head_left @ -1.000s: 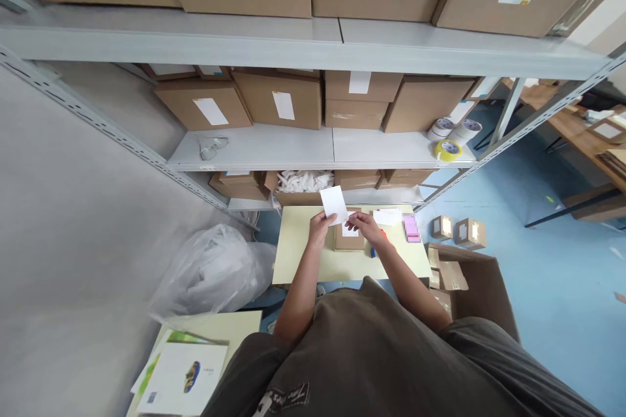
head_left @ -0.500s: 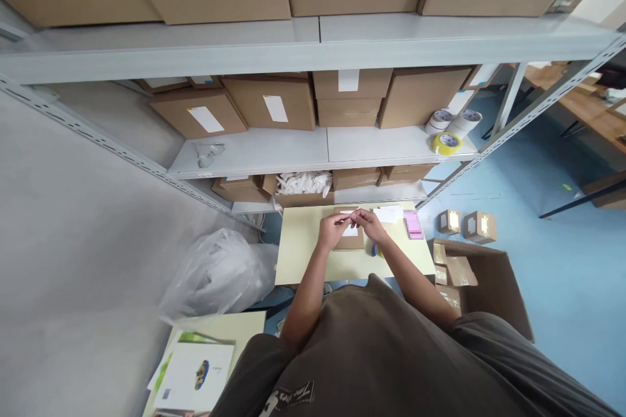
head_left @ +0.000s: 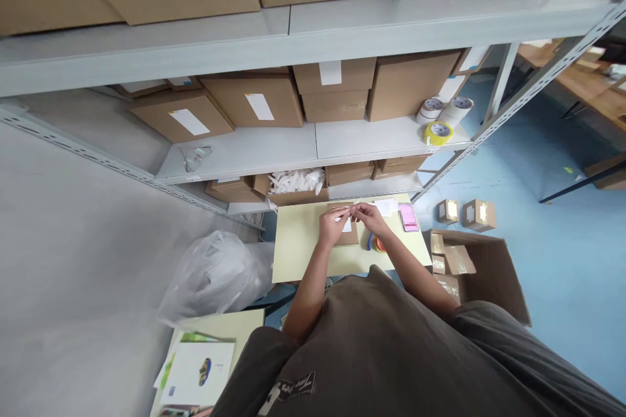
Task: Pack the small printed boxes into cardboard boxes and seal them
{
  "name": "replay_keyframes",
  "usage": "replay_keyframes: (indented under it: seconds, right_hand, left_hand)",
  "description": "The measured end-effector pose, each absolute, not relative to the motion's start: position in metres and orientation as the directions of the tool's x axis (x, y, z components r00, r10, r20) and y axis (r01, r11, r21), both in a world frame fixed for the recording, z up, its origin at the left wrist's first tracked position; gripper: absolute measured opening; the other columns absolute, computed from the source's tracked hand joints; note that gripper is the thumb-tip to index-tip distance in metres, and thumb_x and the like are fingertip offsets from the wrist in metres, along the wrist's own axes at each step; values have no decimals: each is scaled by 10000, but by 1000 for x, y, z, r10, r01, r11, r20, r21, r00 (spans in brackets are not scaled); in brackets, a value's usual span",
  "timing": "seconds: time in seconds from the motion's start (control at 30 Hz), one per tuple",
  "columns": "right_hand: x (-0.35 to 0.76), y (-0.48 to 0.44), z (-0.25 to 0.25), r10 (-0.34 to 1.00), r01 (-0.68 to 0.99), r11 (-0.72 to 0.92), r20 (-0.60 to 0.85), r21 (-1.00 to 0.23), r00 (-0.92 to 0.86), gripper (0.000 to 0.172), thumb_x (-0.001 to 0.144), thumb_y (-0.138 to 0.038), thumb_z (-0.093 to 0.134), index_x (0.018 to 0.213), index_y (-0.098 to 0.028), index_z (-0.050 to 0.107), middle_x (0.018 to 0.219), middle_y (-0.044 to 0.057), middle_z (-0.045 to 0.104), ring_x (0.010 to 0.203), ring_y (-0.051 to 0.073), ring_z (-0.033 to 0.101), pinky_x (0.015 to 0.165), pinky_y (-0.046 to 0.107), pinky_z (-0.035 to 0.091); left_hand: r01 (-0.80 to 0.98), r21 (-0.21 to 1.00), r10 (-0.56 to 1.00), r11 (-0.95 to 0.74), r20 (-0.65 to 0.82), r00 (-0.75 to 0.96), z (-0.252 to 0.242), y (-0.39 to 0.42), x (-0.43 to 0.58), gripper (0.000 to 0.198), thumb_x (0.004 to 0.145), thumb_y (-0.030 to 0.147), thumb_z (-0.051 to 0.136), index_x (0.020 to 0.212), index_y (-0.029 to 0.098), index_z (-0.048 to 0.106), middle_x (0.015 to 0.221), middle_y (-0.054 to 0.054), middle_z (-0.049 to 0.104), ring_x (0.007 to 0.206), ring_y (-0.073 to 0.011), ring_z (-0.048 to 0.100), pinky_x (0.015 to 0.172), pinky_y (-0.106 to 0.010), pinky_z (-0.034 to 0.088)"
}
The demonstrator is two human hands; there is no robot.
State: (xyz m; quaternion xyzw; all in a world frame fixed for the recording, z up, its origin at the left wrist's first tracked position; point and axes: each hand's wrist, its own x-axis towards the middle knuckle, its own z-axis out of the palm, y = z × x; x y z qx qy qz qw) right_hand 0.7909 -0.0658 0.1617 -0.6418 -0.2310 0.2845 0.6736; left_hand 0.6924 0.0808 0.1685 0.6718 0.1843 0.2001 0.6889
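Observation:
My left hand [head_left: 332, 225] and my right hand [head_left: 369, 216] meet above a small cardboard box [head_left: 345, 232] on a pale yellow table [head_left: 303, 254]. Between their fingertips they pinch a thin white card [head_left: 351, 210], seen almost edge-on. A white label [head_left: 347, 226] shows on the box just below my fingers. Right of my right hand lie coloured tape rolls [head_left: 375, 245], white papers [head_left: 386, 207] and a pink sticky-note pad [head_left: 408, 217]. Neither hand touches these.
Grey metal shelving [head_left: 293, 32] with cardboard boxes and tape rolls rises beyond the table. A plastic bag [head_left: 215, 277] lies left of it. An open carton [head_left: 482, 270] and small boxes [head_left: 464, 214] sit on the blue floor at right. Leaflets [head_left: 198, 371] lie on a lower-left table.
The white card, upright and showing its broad face a second ago, now appears edge-on between my fingertips. My hands have drawn closer together over the box, and the pink pad and tape rolls appear more fully.

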Motion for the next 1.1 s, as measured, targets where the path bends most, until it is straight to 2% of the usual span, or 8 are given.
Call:
replay_keyframes:
  seconds: [0.2, 0.4, 0.57, 0.8, 0.93, 1.1]
  right_hand:
    - [799, -75, 168, 677, -63, -2, -48, -998, 734, 375, 891, -597, 749, 859, -225, 777, 755, 36, 740, 720, 200, 680, 716, 337, 525]
    - [802, -80, 171, 674, -49, 7, -31, -999, 738, 341, 895, -564, 746, 848, -228, 773, 758, 35, 726, 718, 196, 676, 712, 340, 531]
    - [804, -82, 171, 666, -34, 11, -18, -999, 746, 376, 894, -597, 735, 825, -227, 740, 733, 29, 707, 709, 191, 664, 705, 335, 535]
    - [806, -86, 171, 670, -47, 23, -19, -999, 742, 345, 907, -555, 729, 824, -221, 719, 750, 27, 696, 732, 188, 664, 709, 329, 528]
    - [807, -89, 175, 671, -77, 36, -33, -996, 740, 325, 879, -543, 761, 840, -222, 740, 774, 25, 714, 727, 182, 667, 711, 323, 528]
    - [807, -92, 177, 662, -97, 44, -44, -994, 748, 318, 859, -530, 786, 827, -217, 746, 749, 15, 713, 706, 170, 658, 700, 314, 514]
  left_hand:
    - [-41, 999, 510, -10, 40, 859, 171, 74, 698, 177, 757, 285, 940, 926, 284, 887, 1053, -87, 826, 1093, -308, 760, 1106, -489, 564]
    - [-82, 990, 478, -117, 128, 869, 170, 70, 703, 141, 828, 316, 885, 963, 275, 890, 1061, -92, 828, 1055, -303, 765, 1072, -478, 581]
    - [-98, 978, 435, -185, 170, 884, 170, 68, 706, 151, 874, 357, 852, 998, 278, 884, 1087, -92, 828, 1063, -306, 766, 1067, -493, 587]
    - [-127, 963, 414, -236, 218, 884, 175, 64, 708, 137, 900, 297, 820, 1017, 267, 885, 1090, -94, 830, 1063, -299, 772, 1056, -468, 591]
    - [-153, 935, 425, -320, 287, 858, 176, 62, 709, 116, 910, 256, 804, 992, 272, 886, 1061, -80, 838, 1026, -274, 790, 1015, -439, 619]
    - [-196, 853, 349, -484, 394, 850, 173, 61, 712, 145, 963, 250, 755, 1045, 265, 873, 1083, -67, 840, 1008, -238, 802, 958, -409, 658]
